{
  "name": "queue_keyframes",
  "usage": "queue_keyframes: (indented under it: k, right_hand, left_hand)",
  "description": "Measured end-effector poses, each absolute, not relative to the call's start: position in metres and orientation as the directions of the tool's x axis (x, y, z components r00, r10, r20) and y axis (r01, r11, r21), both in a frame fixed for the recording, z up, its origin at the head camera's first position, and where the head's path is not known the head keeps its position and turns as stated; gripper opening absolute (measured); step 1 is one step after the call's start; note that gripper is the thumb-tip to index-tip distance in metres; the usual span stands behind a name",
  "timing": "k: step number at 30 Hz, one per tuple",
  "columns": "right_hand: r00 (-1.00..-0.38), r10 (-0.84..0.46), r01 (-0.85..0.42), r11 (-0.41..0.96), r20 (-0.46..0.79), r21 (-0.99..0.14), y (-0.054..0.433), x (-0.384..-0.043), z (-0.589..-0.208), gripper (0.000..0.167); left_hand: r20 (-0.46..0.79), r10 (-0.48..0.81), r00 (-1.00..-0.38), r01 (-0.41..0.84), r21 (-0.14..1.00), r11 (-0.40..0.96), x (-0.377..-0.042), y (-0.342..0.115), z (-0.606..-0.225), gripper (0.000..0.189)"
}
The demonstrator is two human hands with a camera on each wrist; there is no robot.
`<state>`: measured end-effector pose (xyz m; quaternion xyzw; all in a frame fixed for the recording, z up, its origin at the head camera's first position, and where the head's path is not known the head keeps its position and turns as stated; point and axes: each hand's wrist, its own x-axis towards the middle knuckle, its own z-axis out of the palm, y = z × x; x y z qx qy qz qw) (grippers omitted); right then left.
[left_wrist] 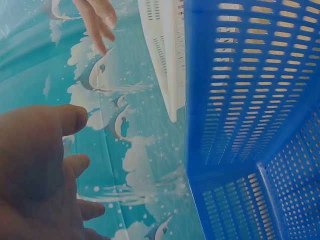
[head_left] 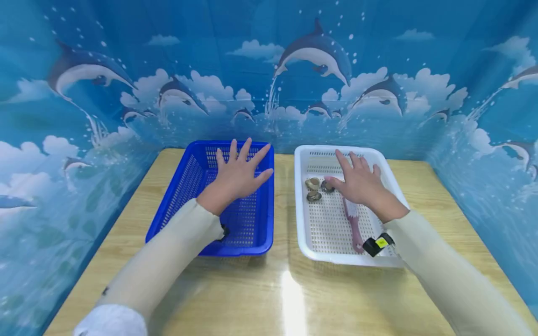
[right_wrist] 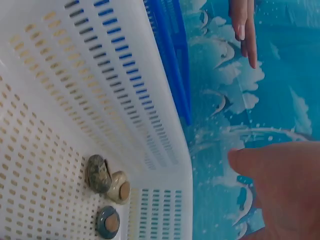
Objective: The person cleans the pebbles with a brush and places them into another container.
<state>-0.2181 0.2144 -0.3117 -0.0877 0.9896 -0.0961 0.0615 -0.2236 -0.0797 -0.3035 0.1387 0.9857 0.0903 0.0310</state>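
Hovering, fingers spread: left hand (head_left: 235,178) over blue basket (head_left: 248,228), right hand (head_left: 362,184) over white basket (head_left: 328,228). Three shell-like pieces (head_left: 314,196) near its left edge; pink-handled tool (head_left: 355,228) toward near edge.

Left arm (head_left: 164,256): one, reaching forward, sleeved. Left hand (head_left: 236,178): palm down, left fingers (head_left: 233,152) straight, splayed; left thumb (head_left: 264,176) angled inward. Right arm (head_left: 447,270): one, reaching forward, sleeved. Right hand (head_left: 362,184): palm down, right fingers (head_left: 343,160) extended, parted; right thumb (head_left: 335,181) pointing inward.

Brush (head_left: 354,225) partly covered, hands (left_wrist: 40,162) (right_wrist: 287,185) cut off in wrist views
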Motion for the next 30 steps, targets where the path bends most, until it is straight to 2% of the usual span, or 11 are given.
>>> queue_keyframes:
  k: [5, 9, 18, 21, 26, 30]
  right_hand:
    - [-0.968, -0.174, -0.135, 0.968, -0.178, -0.212, 0.224, -0.226, -0.316, 0.083]
    - [-0.935, -0.17, -0.113, 0.975, -0.311, -0.191, 0.228, -0.23, -0.318, 0.082]
    - [-0.861, -0.175, -0.165, 0.984, -0.478, -0.064, 0.232, -0.238, -0.325, 0.059]
    - [-0.836, -0.173, -0.186, 0.982, -0.52, -0.027, 0.233, -0.24, -0.33, 0.059]
    - [-0.828, -0.149, -0.188, 0.982, -0.541, 0.018, 0.231, -0.242, -0.338, 0.071]
    - [-0.82, -0.11, -0.166, 0.985, -0.562, 0.05, 0.23, -0.242, -0.345, 0.065]
  left_hand:
    - [-0.111, 0.356, -0.928, 0.332, 0.191, 0.924, -0.235, -0.06, -0.301, 0.063]
    - [-0.174, 0.441, -0.881, 0.41, 0.186, 0.893, -0.24, -0.043, -0.297, 0.06]
    - [-0.208, 0.594, -0.777, 0.582, 0.122, 0.804, -0.254, 0.002, -0.303, 0.051]
    - [-0.228, 0.623, -0.749, 0.605, 0.148, 0.782, -0.257, 0.018, -0.311, 0.052]
    - [-0.268, 0.627, -0.732, 0.599, 0.184, 0.779, -0.258, 0.037, -0.319, 0.048]
    - [-0.307, 0.606, -0.734, 0.58, 0.179, 0.794, -0.259, 0.046, -0.321, 0.044]
